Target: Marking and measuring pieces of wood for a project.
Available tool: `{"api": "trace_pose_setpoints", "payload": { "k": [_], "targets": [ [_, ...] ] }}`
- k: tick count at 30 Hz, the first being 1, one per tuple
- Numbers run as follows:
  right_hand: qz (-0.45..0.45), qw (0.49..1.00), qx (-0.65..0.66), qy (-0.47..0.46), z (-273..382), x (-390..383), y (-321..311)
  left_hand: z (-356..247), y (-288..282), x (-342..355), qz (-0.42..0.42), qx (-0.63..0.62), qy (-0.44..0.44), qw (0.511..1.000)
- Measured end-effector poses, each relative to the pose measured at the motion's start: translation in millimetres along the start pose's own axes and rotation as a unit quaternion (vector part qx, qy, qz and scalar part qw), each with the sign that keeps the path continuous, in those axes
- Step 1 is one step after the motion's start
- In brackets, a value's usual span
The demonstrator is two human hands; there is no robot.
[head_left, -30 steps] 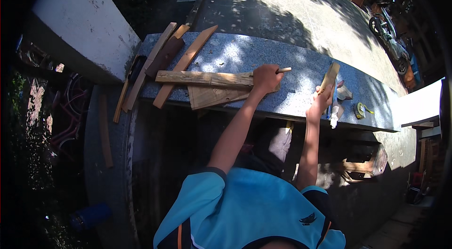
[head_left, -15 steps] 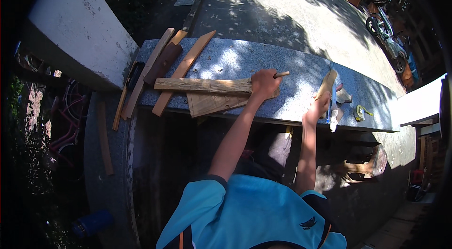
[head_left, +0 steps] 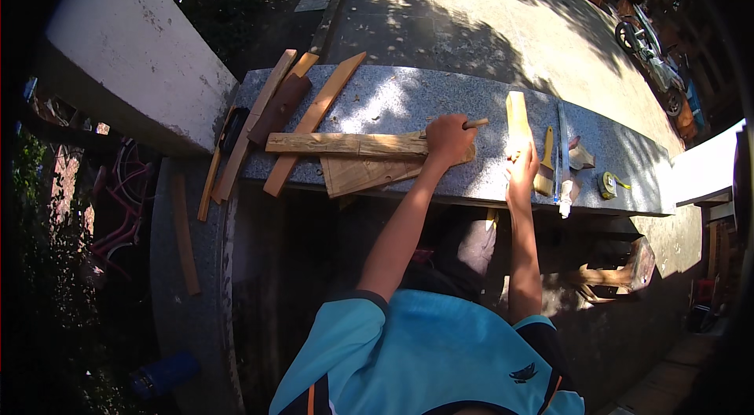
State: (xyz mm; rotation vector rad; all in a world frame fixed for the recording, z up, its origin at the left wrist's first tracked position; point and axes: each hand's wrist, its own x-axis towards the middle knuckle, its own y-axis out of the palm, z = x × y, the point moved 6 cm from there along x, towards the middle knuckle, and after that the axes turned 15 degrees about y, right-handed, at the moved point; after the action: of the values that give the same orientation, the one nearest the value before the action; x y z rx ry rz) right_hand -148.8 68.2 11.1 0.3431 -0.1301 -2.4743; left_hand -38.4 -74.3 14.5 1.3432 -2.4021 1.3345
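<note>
**A:** Where are the hands?

**B:** Both are up on the grey stone table. The left hand is a closed fist around a thin wooden stick, whose tip pokes out to the right of the knuckles. The fist rests on a long rough plank lying lengthwise along the near edge of the table, on the plank's right end.

**A:** And the right?

**B:** The right hand is just beside it, close to the near edge, touching the lower end of a short pale slat that runs away towards the far edge. Strong sun falls on it, so I cannot tell whether the fingers are closed on the slat or only pressing it.

**A:** What lies under the plank?

**B:** A wider, wedge-shaped board, partly covered by the plank and reaching the near edge.

**A:** Anything else around?

**B:** Several slats lean across the table's left end, one an orange-brown strip lying slantwise. Right of the hands sit a brush, a thin metal blade and a yellow tape measure toward the right end.
</note>
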Motion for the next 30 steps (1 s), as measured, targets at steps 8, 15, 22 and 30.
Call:
{"api": "trace_pose_setpoints", "payload": {
  "k": [8,15,22,30],
  "targets": [
    [0.043,0.992,-0.116,0.033,5.7,-10.3,-0.5,8.9,-3.6,0.7,0.001,0.002,-0.015,1.000],
    [-0.012,0.999,0.036,-0.013,14.9,-4.2,-7.2,11.4,-3.6,1.4,0.034,-0.025,-0.059,0.997],
    [-0.023,0.999,0.033,-0.005,25.0,-0.9,3.9,14.4,-4.5,-1.7,0.012,0.005,-0.026,1.000],
    [-0.026,0.999,0.002,0.026,10.0,6.3,-26.3,-9.1,-2.0,-6.7,-0.062,0.025,0.085,0.994]
  ]
}}
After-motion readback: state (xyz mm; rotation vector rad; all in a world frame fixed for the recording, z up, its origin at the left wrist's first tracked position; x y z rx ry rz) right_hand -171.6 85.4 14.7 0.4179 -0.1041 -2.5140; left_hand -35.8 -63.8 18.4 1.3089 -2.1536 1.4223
